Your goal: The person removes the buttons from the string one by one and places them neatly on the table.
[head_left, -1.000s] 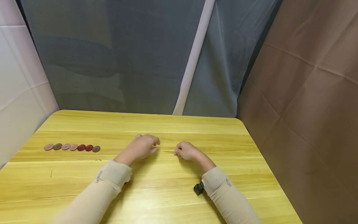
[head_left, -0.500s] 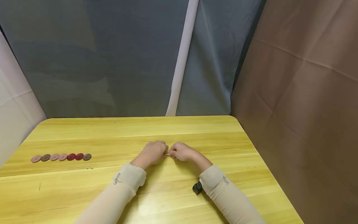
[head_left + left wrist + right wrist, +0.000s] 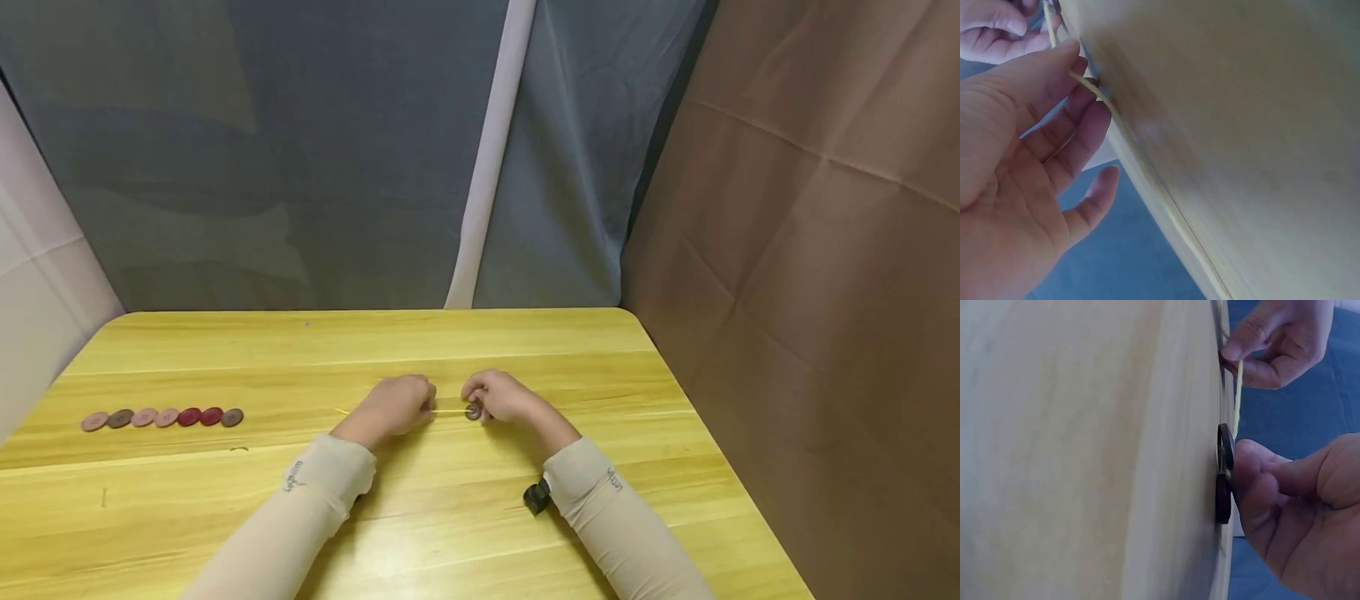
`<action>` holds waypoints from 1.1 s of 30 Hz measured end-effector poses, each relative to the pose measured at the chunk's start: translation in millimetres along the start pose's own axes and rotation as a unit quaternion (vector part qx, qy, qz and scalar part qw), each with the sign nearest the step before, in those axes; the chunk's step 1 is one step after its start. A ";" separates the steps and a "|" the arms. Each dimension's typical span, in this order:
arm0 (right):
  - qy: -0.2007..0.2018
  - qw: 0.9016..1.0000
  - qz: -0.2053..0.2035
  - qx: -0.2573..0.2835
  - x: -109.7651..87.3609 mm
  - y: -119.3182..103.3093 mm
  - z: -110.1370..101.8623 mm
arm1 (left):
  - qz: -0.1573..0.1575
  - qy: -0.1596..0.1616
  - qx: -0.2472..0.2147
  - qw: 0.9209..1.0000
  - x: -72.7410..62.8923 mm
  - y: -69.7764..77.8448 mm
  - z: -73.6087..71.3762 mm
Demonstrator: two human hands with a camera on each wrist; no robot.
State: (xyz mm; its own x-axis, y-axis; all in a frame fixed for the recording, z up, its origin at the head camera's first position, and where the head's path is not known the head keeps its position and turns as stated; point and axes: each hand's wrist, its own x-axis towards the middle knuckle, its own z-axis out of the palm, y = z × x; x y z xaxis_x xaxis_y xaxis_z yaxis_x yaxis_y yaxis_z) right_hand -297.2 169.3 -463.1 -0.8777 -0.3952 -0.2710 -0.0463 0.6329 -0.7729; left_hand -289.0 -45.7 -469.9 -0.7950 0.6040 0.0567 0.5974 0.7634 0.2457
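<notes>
A thin yellow cord point(image 3: 450, 411) stretches nearly straight between both hands, low over the table. My left hand point(image 3: 392, 405) pinches it between thumb and fingers, and a loose length trails past the fingertips in the left wrist view. At the cord's right end is a dark button point(image 3: 473, 411), where the fingertips of my right hand point(image 3: 510, 397) meet it in a pinch. In the right wrist view, two dark discs, an upper button point(image 3: 1226, 447) and a lower disc point(image 3: 1223, 499), stand edge-on beside those fingertips, with a bit of cord between them.
On the left of the wooden table point(image 3: 420, 525) lies a row of several buttons point(image 3: 167, 417), pink, brown and dark red. A grey cloth point(image 3: 360, 167) hangs behind and a brown cloth point(image 3: 825, 250) on the right.
The left hand first came right to the cord beside the right hand, then drew back left along it. The right hand has shifted slightly right, and the dark button has come into sight.
</notes>
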 end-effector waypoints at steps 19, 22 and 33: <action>0.029 0.999 0.028 0.037 0.8 1.5 -2.3 | -0.014 0.004 0.041 0.999 39.1 55.3 11.6; 0.033 0.998 0.030 0.042 0.6 2.0 -1.7 | -0.020 0.002 0.040 0.999 41.2 56.2 13.2; 0.011 0.992 -0.007 -0.126 -1.7 -1.9 5.4 | 0.005 -0.006 -0.100 0.995 35.9 36.0 11.1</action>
State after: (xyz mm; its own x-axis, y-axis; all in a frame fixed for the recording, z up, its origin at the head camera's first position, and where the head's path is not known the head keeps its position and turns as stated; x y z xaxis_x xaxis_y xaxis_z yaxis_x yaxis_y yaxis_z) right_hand -293.1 165.2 -464.3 -0.8862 -0.3921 -0.2467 -0.1737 0.7750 -0.6076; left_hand -294.9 6.0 -469.8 -0.7867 0.6154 0.0483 0.5718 0.6970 0.4328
